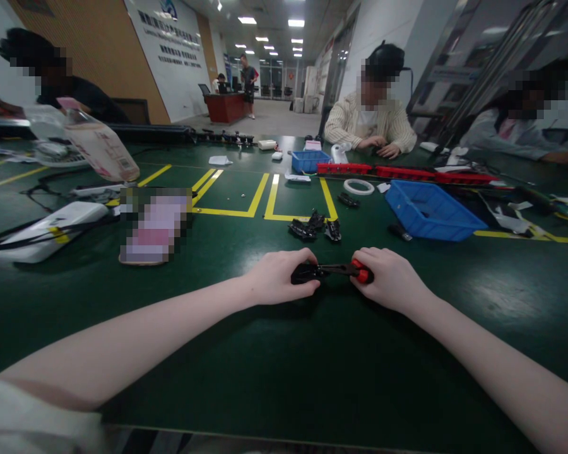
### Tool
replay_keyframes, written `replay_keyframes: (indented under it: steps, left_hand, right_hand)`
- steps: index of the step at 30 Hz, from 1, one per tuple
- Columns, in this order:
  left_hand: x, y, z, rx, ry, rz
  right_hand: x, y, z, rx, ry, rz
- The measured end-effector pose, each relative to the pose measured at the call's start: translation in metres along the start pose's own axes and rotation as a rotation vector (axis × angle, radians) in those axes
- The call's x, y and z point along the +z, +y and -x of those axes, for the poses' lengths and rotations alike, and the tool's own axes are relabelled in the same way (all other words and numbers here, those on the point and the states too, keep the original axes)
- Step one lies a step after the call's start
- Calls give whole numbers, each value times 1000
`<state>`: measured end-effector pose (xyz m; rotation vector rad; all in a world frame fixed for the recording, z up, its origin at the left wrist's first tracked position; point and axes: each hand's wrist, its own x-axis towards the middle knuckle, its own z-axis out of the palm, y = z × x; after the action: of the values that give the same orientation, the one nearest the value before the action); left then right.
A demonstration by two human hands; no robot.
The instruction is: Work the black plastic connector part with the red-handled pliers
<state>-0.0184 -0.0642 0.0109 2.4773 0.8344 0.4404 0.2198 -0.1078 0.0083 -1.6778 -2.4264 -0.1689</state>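
In the head view, my left hand is closed on a small black plastic part, held between thumb and fingers. My right hand grips the red handles of a pair of pliers, whose dark metal end points left and meets the black part. Fingers hide most of the handles. Both hands are just above the green table. Beyond them lie several similar black parts, loosely grouped, with one more black part farther off.
A blue bin stands right of centre, a smaller blue bin farther back. A phone, a white device with a black cable and a tilted bottle are at left. Red strips and a tape roll lie beyond. Other people sit across.
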Motion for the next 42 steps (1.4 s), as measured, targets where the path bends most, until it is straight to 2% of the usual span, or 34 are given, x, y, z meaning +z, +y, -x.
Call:
replay_keyframes:
  steps: [15,24,42]
  left_hand:
    - [3,-5,-2,43,-47,-121]
    - [2,-6,-3,44,-66,-52]
    - [2,-7,-4,83,-82,-87]
  right_hand:
    - [-3,-6,-2,2,-66,-7]
    - [-2,-8,-2,16,-72,2]
    - [-2,-6,-2,23,-73,-44]
